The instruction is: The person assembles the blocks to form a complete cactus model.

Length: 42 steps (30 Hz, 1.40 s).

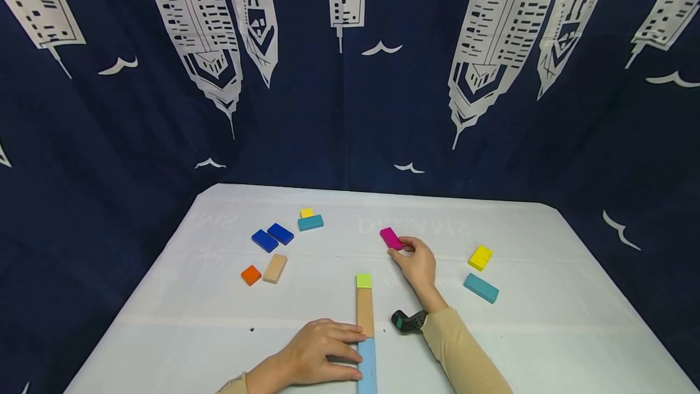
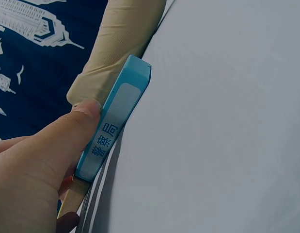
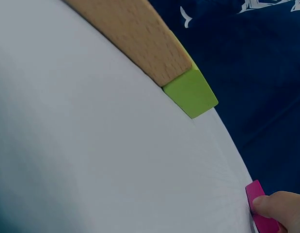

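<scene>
A row of toy blocks runs along the table: a lime-green block (image 1: 363,281) at the far end, a wooden block (image 1: 364,312) behind a light blue block (image 1: 367,365). My left hand (image 1: 327,351) lies to the left of this row, its fairly straight fingers touching the row's left edge. In the left wrist view, the thumb touches the light blue block (image 2: 112,124), which bears dark printed characters. Farther out on the right, my right hand (image 1: 417,263) pinches a magenta block (image 1: 391,238) between thumb and fingers, at the block's near end.
Blue blocks (image 1: 265,241), an orange block (image 1: 251,275), a plain wooden block (image 1: 275,269), a teal block (image 1: 310,222) and a small yellow block (image 1: 306,213) lie left. Another yellow block (image 1: 480,258) and teal block (image 1: 481,288) lie right. A dark patterned cloth (image 1: 344,108) hangs behind.
</scene>
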### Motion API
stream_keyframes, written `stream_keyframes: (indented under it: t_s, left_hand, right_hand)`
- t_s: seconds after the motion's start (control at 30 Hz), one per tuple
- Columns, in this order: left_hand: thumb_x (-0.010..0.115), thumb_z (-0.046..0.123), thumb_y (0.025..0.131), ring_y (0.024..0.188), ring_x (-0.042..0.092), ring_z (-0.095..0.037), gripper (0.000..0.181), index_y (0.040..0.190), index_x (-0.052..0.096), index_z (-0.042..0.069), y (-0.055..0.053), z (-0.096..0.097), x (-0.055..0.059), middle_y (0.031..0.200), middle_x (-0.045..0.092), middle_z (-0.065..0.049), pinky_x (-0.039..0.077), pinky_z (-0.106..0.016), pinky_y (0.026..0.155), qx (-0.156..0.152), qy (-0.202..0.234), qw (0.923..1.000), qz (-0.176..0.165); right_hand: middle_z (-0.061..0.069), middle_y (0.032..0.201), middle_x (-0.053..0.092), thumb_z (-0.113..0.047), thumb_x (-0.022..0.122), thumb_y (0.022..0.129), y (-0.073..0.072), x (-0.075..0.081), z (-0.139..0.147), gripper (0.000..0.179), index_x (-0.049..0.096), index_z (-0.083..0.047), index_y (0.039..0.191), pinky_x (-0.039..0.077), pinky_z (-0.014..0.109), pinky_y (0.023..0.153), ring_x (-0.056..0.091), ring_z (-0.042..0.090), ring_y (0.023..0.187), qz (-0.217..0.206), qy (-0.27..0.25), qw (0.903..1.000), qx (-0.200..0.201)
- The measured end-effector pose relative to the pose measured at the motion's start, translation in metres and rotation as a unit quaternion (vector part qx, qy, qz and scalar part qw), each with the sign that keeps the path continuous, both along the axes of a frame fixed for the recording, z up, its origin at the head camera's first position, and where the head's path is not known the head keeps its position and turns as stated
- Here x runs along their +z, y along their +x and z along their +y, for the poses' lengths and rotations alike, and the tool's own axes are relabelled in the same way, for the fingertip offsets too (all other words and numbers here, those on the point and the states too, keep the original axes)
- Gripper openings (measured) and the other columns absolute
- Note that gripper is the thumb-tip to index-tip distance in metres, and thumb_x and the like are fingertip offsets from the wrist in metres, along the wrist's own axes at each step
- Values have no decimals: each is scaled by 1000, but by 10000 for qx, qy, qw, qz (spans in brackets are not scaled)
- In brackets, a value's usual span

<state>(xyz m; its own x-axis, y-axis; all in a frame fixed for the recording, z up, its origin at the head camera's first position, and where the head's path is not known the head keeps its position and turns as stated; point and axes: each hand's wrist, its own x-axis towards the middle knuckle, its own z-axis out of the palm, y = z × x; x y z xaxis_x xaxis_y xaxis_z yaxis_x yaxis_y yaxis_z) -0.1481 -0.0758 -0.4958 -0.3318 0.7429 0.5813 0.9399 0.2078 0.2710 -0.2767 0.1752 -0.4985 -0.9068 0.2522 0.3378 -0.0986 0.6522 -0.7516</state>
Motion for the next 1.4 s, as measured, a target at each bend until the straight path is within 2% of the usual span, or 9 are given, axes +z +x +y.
stream_keyframes:
  t_s: [0.2,0.37,0.5,0.67,0.8,0.97,1.1,1.17,1.4]
  left_hand:
    - [68,44,83,115,53,-3,22,92,76,26,-1,0,0,116,65,8,44,-17,88,46,-11,9999,105]
    - [68,43,83,115,53,-3,22,92,76,25,-1,-1,-1,116,65,7,44,-17,87,16,-33,10000,88]
    - [68,43,83,115,53,-2,22,91,76,24,0,-1,-1,116,65,7,44,-17,88,-3,-24,10000,-70]
    - [68,45,83,115,53,-2,23,91,76,25,1,0,-2,115,65,8,44,-17,88,47,-64,9998,-198]
    - [66,47,84,116,51,1,25,90,77,25,2,0,-2,116,64,10,42,-16,89,128,-163,9984,-530]
    - [64,46,86,116,51,0,25,92,76,25,1,0,-2,116,65,9,42,-16,89,137,-233,9991,-312]
    - [66,45,85,117,51,0,24,92,76,25,1,0,-2,116,64,9,42,-16,89,119,-236,9985,-484]
    - [65,46,85,117,51,1,25,92,76,25,2,1,-1,117,64,10,42,-15,89,125,-260,9982,-527]
    - [64,45,86,116,52,0,24,94,76,26,1,0,0,117,64,10,41,-14,88,119,-331,9990,-283]
  right_hand:
    - [12,91,68,-18,80,74,3,4,1,36,69,-2,104,43,36,74,62,24,84,-50,-270,9996,13]
    - [12,91,68,-16,77,76,10,10,2,35,68,-1,106,46,29,72,62,22,84,-306,-517,9980,203]
    - [14,95,68,-13,75,78,20,18,7,34,67,1,108,48,21,68,63,23,85,-492,-883,9933,556]
    - [14,102,67,-11,75,80,34,20,20,35,66,-1,112,48,19,66,63,20,84,-810,-939,9849,1206]
    - [14,105,67,-9,75,80,47,22,29,35,65,-1,113,50,19,69,64,18,82,-947,-986,9751,1748]
    - [12,108,66,-9,75,80,62,22,34,35,65,-3,113,51,19,73,64,15,82,-957,-671,9652,2340]
    - [13,109,65,-10,74,81,67,21,36,33,65,-2,111,51,22,76,65,18,86,-861,-421,9553,2798]
    - [12,108,66,-11,74,81,68,21,37,31,66,-3,110,51,23,78,64,18,88,-868,-329,9528,2889]
    - [8,108,66,-13,74,81,68,20,44,30,66,-6,109,50,23,82,63,18,92,-1104,-213,9432,3126]
